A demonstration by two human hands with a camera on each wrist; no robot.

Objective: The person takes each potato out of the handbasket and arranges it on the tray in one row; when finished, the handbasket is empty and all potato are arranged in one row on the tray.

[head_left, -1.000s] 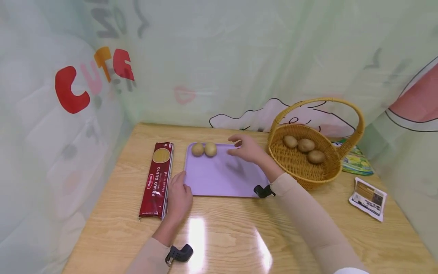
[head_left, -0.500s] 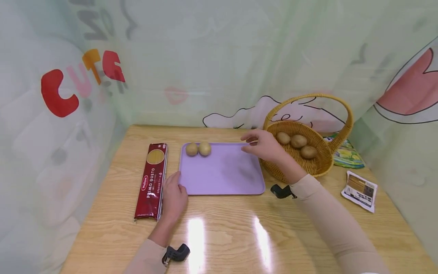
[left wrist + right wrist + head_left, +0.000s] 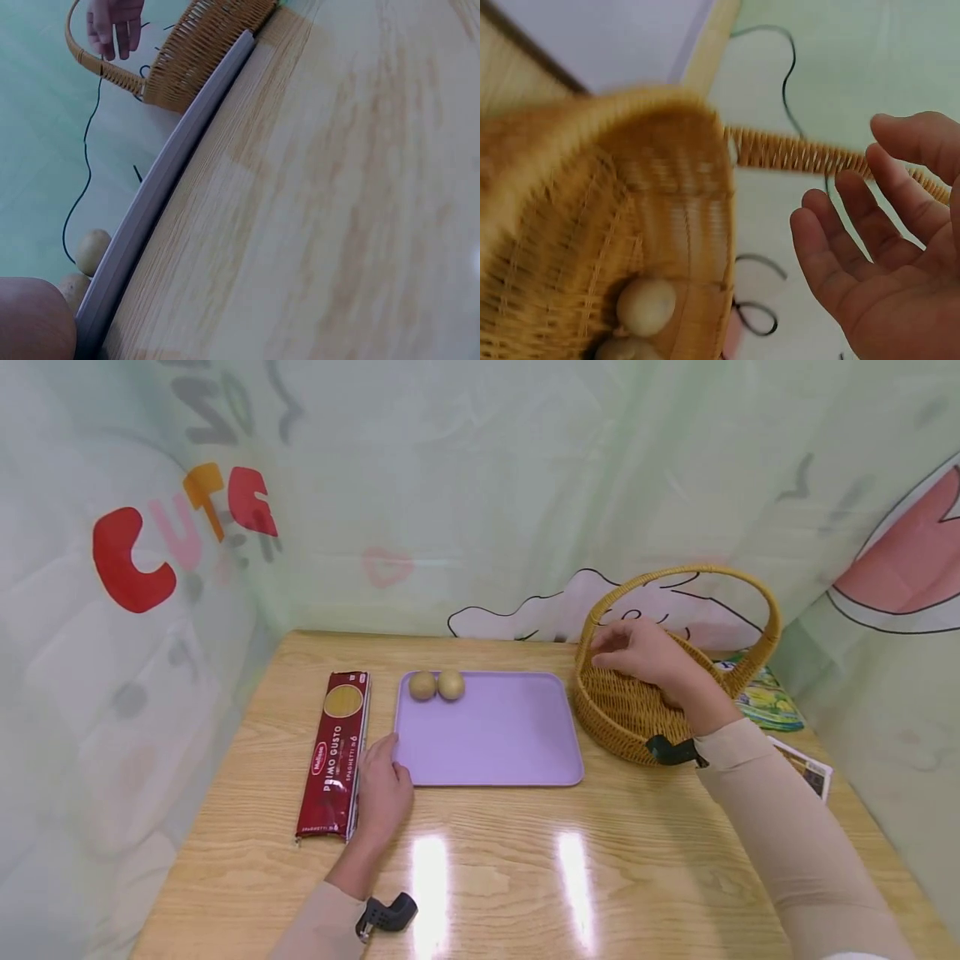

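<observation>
My right hand (image 3: 643, 652) is over the wicker basket (image 3: 611, 727), fingers loosely bent and holding nothing. In the right wrist view its spread fingers appear beside the basket's handle (image 3: 802, 152). Inside that basket lie brown potatoes; one potato (image 3: 646, 306) shows clearly there, while my hand and forearm hide most of them in the head view. My left hand (image 3: 385, 797) rests at the left edge of a lilac tray (image 3: 487, 735), fingertips at the rim. Two potatoes (image 3: 422, 686) sit side by side in the tray's far left corner.
A red spaghetti packet (image 3: 335, 760) lies left of my left hand. Behind the basket is a green and yellow packet (image 3: 768, 702); a small white packet (image 3: 817, 774) is partly covered by my right sleeve. A printed curtain (image 3: 487, 510) hangs behind the wooden table (image 3: 495, 877).
My right hand has moved right, from above the tray to over the basket, with nothing in it. The left hand stays at the tray's edge. The head view has shifted slightly.
</observation>
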